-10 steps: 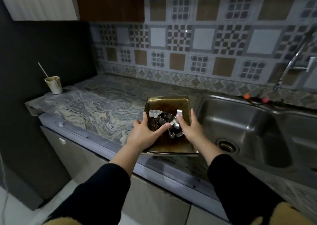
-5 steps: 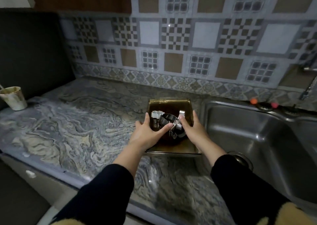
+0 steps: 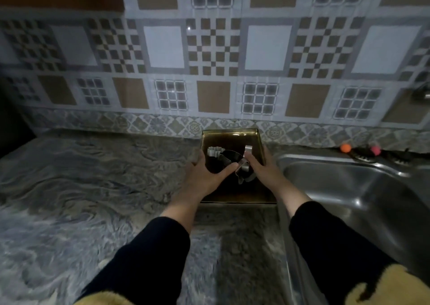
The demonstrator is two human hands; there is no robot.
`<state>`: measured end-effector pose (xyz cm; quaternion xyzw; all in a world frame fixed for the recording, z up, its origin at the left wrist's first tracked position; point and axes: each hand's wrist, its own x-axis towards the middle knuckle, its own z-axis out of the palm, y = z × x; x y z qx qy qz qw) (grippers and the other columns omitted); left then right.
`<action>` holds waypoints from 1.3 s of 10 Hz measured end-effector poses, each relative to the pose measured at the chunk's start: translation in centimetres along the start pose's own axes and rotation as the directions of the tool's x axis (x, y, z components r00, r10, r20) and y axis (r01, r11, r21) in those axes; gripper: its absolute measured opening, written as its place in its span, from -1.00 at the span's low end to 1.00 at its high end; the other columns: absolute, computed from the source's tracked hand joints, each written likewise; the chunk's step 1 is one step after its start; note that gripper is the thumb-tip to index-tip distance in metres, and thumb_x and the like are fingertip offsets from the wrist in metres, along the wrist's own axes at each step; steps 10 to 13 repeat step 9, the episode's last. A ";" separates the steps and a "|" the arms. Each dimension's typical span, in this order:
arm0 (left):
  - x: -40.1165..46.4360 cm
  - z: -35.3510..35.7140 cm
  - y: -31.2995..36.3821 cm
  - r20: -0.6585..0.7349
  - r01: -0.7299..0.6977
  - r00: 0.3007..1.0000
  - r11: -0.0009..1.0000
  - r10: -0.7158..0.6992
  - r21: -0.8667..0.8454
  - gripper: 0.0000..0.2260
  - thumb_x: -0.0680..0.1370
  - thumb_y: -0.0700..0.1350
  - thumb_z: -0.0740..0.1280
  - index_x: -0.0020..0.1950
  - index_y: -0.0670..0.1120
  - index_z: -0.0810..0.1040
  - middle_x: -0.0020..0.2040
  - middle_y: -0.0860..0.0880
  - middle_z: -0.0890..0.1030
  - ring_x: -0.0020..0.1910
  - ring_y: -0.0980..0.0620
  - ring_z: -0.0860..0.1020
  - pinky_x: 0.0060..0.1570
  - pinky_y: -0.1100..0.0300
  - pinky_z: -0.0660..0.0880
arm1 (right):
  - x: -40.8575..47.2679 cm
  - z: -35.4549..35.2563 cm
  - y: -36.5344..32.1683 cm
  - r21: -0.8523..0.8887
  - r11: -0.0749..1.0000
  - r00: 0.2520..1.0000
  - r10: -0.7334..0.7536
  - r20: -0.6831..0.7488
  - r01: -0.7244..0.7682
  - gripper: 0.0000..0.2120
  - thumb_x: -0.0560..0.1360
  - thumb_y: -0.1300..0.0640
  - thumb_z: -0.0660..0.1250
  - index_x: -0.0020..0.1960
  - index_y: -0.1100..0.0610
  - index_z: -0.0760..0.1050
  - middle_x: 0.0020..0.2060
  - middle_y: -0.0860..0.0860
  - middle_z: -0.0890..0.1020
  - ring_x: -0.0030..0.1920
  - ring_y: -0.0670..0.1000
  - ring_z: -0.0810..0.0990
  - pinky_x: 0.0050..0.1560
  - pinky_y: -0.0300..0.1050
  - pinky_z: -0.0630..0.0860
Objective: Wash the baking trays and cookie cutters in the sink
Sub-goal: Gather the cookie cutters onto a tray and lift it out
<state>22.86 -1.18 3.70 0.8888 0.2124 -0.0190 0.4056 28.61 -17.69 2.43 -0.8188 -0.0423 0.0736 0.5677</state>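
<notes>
Beside the sink [image 3: 349, 188], both hands' fingers clamp the baking tray [image 3: 229, 137] by its sides, left hand [image 3: 204, 176] and right hand [image 3: 263, 167] opposed, keeping the cookie cutters [image 3: 229, 159] level for transfer.

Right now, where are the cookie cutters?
In the head view, the cookie cutters lie inside the baking tray on the marble counter, just left of the sink, between the left hand and the right hand.

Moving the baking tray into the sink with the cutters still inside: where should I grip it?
Grip the baking tray by its two long side rims, one hand per side, as the left hand and right hand do now. Keep it level: the cookie cutters lie loose inside, and the sink is immediately right.
</notes>
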 end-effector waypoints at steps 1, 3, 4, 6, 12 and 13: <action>4.1 0.2 0.0 0.024 0.029 0.999 0.999 -0.029 0.020 0.28 -0.05 0.68 0.17 0.56 0.18 -0.12 0.58 -0.13 0.01 0.54 -0.17 0.04 0.45 -0.11 0.18 | 3.0 0.8 0.2 -0.042 0.998 0.998 0.053 -0.025 -0.054 -0.11 0.32 -0.50 0.21 0.53 -0.21 -0.01 0.50 -0.09 0.22 0.47 0.06 0.23 0.43 0.03 0.24; 9.2 1.0 -0.8 0.088 0.045 0.995 0.992 -0.055 0.117 0.15 0.13 0.63 0.18 0.57 0.16 -0.15 0.58 -0.14 -0.05 0.55 -0.21 -0.11 0.45 -0.20 0.04 | 7.7 2.3 1.8 -0.254 0.937 0.971 0.219 -0.100 -0.238 -0.17 0.41 -0.47 0.09 0.55 -0.15 -0.07 0.51 0.04 0.21 0.49 0.21 0.14 0.46 0.10 0.14; 10.8 1.2 -0.9 0.094 0.034 0.994 0.992 -0.045 0.122 0.11 0.16 0.64 0.14 0.57 0.14 -0.05 0.57 -0.12 0.05 0.53 -0.23 -0.03 0.44 -0.19 0.11 | 8.5 2.5 2.1 -0.280 0.928 0.969 0.226 -0.103 -0.246 -0.17 0.44 -0.46 0.06 0.56 -0.10 -0.08 0.51 0.06 0.20 0.50 0.22 0.13 0.47 0.10 0.11; 12.0 1.1 -1.5 0.121 -0.019 0.993 0.998 0.011 0.061 0.23 -0.10 0.73 -0.04 0.51 0.22 0.18 0.53 -0.04 0.25 0.51 -0.19 0.13 0.44 -0.17 0.17 | 8.2 2.2 1.2 -0.128 0.962 0.970 0.237 -0.049 -0.242 -0.10 0.37 -0.53 0.04 0.56 -0.12 -0.09 0.53 0.00 0.16 0.51 0.13 0.14 0.48 0.08 0.12; 3.8 -2.8 -8.9 -0.095 -0.322 0.943 0.946 0.318 -0.028 -0.38 0.52 0.33 0.04 0.50 0.06 0.30 0.49 -0.02 0.27 0.46 -0.01 0.27 0.41 0.05 0.25 | -0.6 -3.9 -5.6 -0.194 0.975 0.975 -0.143 -0.173 0.109 -0.55 0.61 -0.05 0.14 0.48 0.01 0.27 0.40 0.05 0.39 0.36 0.02 0.38 0.24 -0.20 0.24; 3.8 -2.8 -8.9 -0.095 -0.322 0.943 0.946 0.318 -0.028 -0.38 0.52 0.33 0.04 0.50 0.06 0.30 0.49 -0.02 0.27 0.46 -0.01 0.27 0.41 0.05 0.25 | -0.6 -3.9 -5.6 -0.194 0.975 0.975 -0.143 -0.173 0.109 -0.55 0.61 -0.05 0.14 0.48 0.01 0.27 0.40 0.05 0.39 0.36 0.02 0.38 0.24 -0.20 0.24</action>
